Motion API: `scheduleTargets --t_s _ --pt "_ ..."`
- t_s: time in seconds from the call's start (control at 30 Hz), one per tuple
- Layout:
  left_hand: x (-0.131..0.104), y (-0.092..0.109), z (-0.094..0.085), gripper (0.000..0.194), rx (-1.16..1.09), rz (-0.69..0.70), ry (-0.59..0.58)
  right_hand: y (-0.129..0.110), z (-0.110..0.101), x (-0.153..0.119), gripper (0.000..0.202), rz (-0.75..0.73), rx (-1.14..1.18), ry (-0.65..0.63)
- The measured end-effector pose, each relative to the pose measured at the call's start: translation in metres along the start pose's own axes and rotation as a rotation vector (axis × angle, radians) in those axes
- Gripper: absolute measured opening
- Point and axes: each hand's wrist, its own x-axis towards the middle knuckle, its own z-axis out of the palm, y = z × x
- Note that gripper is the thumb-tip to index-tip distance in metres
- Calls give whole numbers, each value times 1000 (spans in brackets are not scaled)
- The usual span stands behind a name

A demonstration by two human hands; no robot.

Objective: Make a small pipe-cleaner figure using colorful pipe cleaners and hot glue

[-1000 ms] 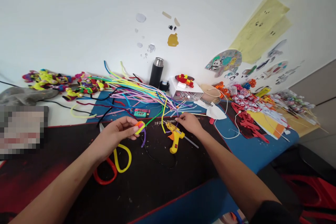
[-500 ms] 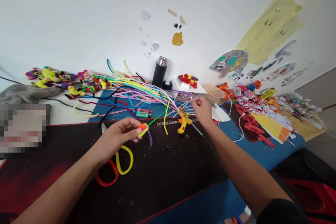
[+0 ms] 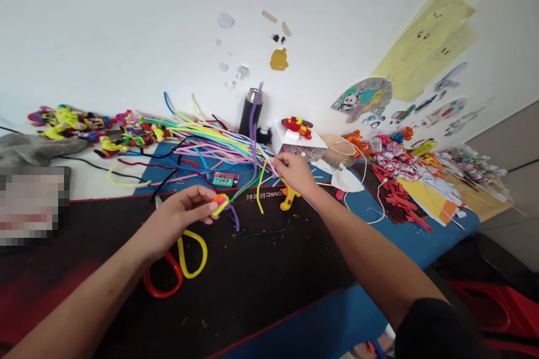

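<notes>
Soft light lay across the white wall [image 3: 126, 22] in front of me, where stickers [image 3: 364, 98] and a yellow sheet [image 3: 425, 39] hung above the blue-topped table [image 3: 446, 227], with grey-brown panelling [image 3: 520, 143] off to the right.

**Checker:** Left hand, please?
**Clerk:** Your left hand [image 3: 187, 210], pinching one small coil [image 3: 220, 203], orange, pink and yellow.
**Checker:** Your right?
**Clerk:** Your right hand [image 3: 295, 171], fingers drawn together beside one purple stem [image 3: 252, 126], blurred; contact cannot be told.
**Checker:** On your black mat [image 3: 269, 280]?
**Clerk:** Scissors [image 3: 205, 255], red and yellow handles, left half. Glue gun [image 3: 288, 199], yellow, at the far edge, partly behind your right hand.
**Checker:** Beyond that edge?
**Clerk:** Fuzzy stems [image 3: 223, 140], assorted, piled; flask [image 3: 247, 118], black, upright; box [image 3: 290, 143], white, bearing one red-and-yellow figure [image 3: 298, 127].
</notes>
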Motion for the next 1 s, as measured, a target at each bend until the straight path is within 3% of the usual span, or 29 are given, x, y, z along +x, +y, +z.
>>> scheduleTargets --t_s 0.13,0.33,0.5,0.67,0.87,1.0 --pt "0 0 0 44 11 6 16 -1 -11 -24 41 55 -41 -18" --pt "-1 -2 3 41 -18 6 -30 25 -34 -71 37 126 -188 -3" --pt "0 -4 0 40 -9 8 -15 43 -19 -100 31 120 -387 -185" --pt "0 -5 0 41 -10 -9 -6 37 -2 -110 37 77 -383 -246" --pt "0 -5 0 41 -9 -6 -14 29 -10 -117 22 160 -395 -245" --pt "0 -3 2 42 -4 -7 -10 37 -18 -134 27 160 -248 -211"
